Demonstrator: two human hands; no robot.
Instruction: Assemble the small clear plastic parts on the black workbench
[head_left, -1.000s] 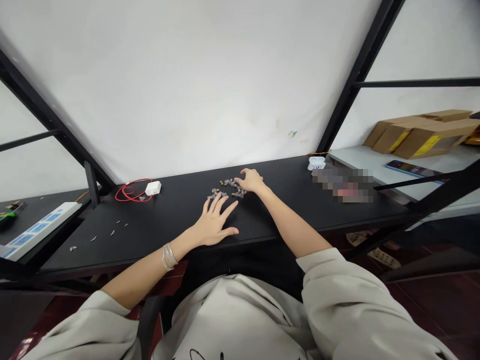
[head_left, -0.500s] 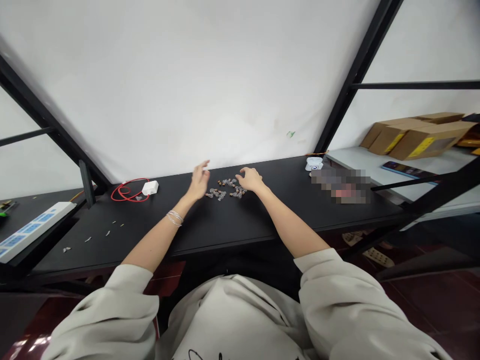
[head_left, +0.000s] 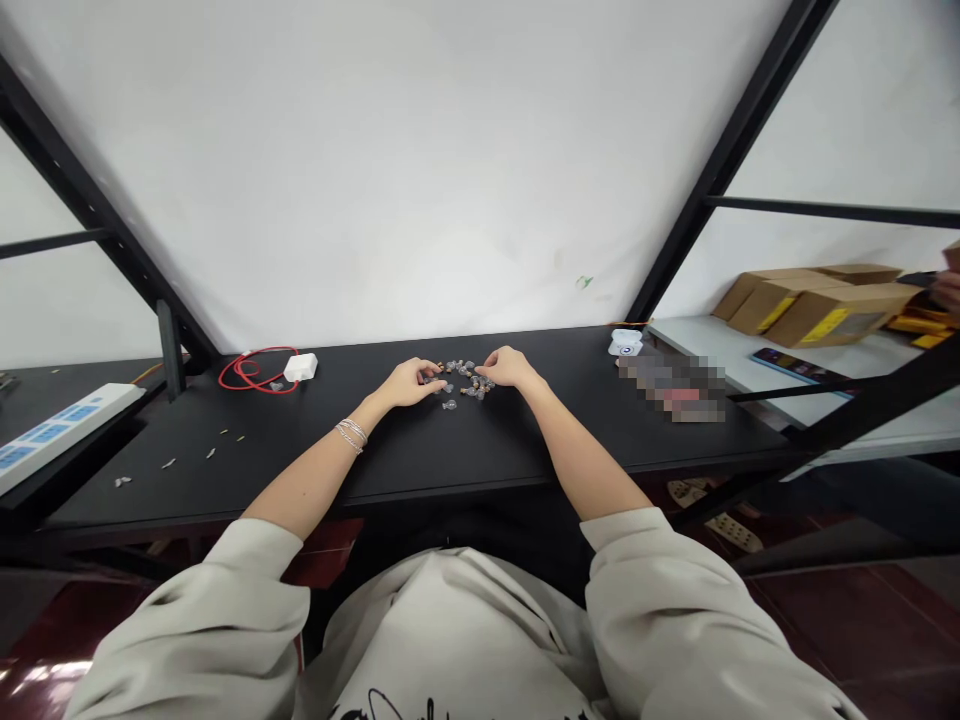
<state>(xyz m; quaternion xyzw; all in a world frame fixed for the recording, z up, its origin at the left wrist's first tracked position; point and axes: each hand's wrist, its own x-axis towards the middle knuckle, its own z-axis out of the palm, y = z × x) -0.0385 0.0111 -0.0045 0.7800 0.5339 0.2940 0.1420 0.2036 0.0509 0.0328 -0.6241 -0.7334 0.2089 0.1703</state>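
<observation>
A loose cluster of small clear parts with brass ends (head_left: 463,380) lies in the middle of the black table (head_left: 465,450). One of these parts (head_left: 449,405) sits apart, just below the cluster. My left hand (head_left: 405,382) rests at the cluster's left side, with its fingertips among the parts. From the right, my right hand (head_left: 508,367) curves over the cluster's edge. Whether either hand holds a part is hidden by the fingers. Silver bangles (head_left: 352,435) circle my left wrist.
A red wire coil (head_left: 251,370) and white adapter (head_left: 300,367) lie left of the cluster, with a power strip (head_left: 64,425) beyond. At right are a small white device (head_left: 625,343), a pixelated patch (head_left: 671,388), cardboard boxes (head_left: 817,308), and another person's hand (head_left: 946,292).
My left hand has come down and moved right to the cluster, from raised beside it. My right hand stays there. The view has tilted slightly, and another person's hand has appeared at the right edge.
</observation>
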